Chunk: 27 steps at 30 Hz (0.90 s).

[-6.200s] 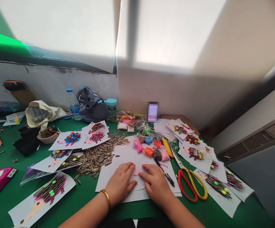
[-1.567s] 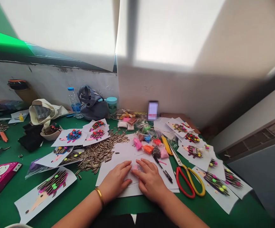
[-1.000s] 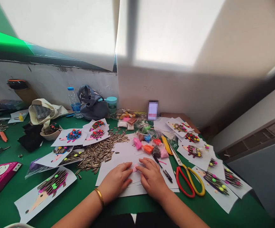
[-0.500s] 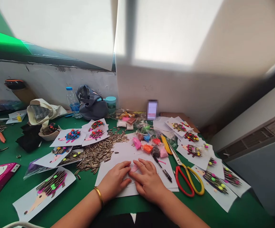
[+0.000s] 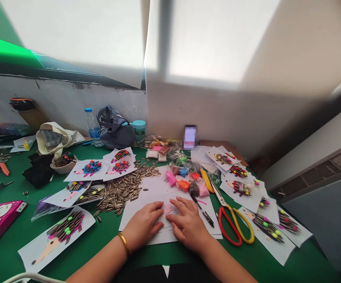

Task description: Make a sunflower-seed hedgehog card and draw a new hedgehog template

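Note:
White paper (image 5: 155,193) lies in front of me, with a small patch of pink clay (image 5: 167,208) and some drawn lines on it. My left hand (image 5: 147,223), a gold bangle at its wrist, rests on the paper left of the pink patch, fingers spread. On the right side my right hand (image 5: 187,223) lies on the sheet with its fingers apart, close to the pink patch. Neither hand holds anything. A black pen (image 5: 206,217) lies right of my right hand. Bagged clay in several colours (image 5: 184,184) sits at the paper's far edge.
Striped seeds (image 5: 120,192) are heaped left of the paper. Scissors (image 5: 237,224) with red and yellow handles lie at the right, beside hedgehog pictures (image 5: 266,232). More pictures (image 5: 59,236) lie left. A bottle (image 5: 92,127), bag (image 5: 116,131) and phone (image 5: 189,137) stand behind.
My right hand has moved slightly right, away from my left hand, uncovering more of the pink patch and drawn lines. The whole view has shifted a little.

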Tool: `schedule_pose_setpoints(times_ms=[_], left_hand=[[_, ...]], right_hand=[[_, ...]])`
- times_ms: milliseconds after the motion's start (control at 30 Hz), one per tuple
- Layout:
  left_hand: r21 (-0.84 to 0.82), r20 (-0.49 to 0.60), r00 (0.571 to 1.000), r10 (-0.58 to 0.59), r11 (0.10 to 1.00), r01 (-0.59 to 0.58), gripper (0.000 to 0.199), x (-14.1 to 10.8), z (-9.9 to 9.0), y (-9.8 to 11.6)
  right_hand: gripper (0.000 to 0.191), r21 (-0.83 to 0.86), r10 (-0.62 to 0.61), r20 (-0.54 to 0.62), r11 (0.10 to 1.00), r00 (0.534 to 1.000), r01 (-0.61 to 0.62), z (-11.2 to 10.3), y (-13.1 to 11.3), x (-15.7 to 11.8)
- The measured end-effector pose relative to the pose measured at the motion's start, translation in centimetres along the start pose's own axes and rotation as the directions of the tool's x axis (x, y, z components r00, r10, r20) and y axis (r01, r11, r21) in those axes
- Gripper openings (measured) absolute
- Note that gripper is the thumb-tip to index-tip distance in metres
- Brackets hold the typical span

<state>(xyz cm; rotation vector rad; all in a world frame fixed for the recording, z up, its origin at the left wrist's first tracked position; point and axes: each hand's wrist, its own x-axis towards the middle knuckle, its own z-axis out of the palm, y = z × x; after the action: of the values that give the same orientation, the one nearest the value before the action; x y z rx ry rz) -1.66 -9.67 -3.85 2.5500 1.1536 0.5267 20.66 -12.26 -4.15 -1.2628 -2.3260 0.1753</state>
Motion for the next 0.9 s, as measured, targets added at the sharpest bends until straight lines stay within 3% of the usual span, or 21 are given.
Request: schedule_pose_setpoints(times_ms=[167,400,900], left_hand=[[0.036,0.007,0.999,0.034,0.999,-0.034,0.033,0.08,0.10,0.16],[0.038,-0.022,0.999,0.040,0.999,-0.039,0.033,0.05,0.19,0.09],[0.039,-0.011,1.000,0.029,0.999,-0.028,0.038,0.06,0.29,-0.05]], right_hand=[[0.038,-0.026,-0.012,0.023,1.000,1.000,0.012,0.46,0.05,0.11],[0.030,-0.027,-0.014,0.022,1.000,1.000,0.014,0.01,0.13,0.03],[0.040,-0.083,-0.033,0.065,0.996,0.997,0.038,0.34,-0.17,0.13]])
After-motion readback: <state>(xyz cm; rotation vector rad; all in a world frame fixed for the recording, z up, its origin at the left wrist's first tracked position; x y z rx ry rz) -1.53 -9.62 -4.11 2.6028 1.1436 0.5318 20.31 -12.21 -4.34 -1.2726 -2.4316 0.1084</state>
